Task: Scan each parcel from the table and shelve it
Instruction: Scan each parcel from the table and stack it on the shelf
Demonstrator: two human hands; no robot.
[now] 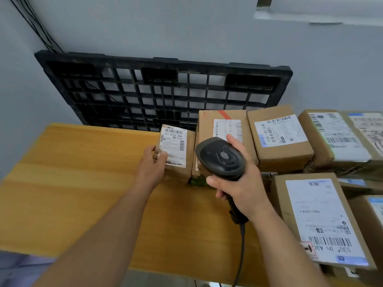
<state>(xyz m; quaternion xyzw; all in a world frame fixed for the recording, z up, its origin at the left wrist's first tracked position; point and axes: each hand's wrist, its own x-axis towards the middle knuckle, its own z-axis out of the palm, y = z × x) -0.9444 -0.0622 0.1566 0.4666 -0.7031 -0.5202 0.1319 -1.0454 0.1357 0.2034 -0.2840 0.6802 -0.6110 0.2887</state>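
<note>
You're facing a black plastic pallet (159,75) leaning upright against the grey wall (186,27). Black cables (34,23) are running down toward its left corner.

left hand (152,164) grips a small parcel (176,151) (label up); right hand (238,187) holds the scanner (220,157).
</note>
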